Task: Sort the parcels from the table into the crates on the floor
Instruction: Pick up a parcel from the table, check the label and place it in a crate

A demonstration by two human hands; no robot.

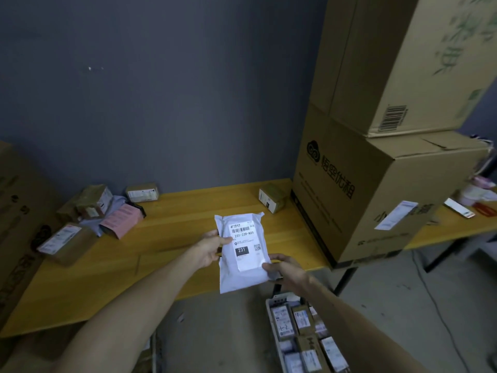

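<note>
- Crate (271, 319) on the floor, packed with parcels, below the bench's (166, 254) front edge.
- White mailer (243, 275) (label reads 231) held above that edge: left grip (208, 250) pinches its left side, right grip (285, 267) its lower right.
- Brown parcels (67, 242) crowd the far-left corner.

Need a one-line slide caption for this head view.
Both hands, left hand and right hand, hold a white plastic mailer parcel label-up above the yellow wooden table, beside a parcel-filled floor crate.
</note>
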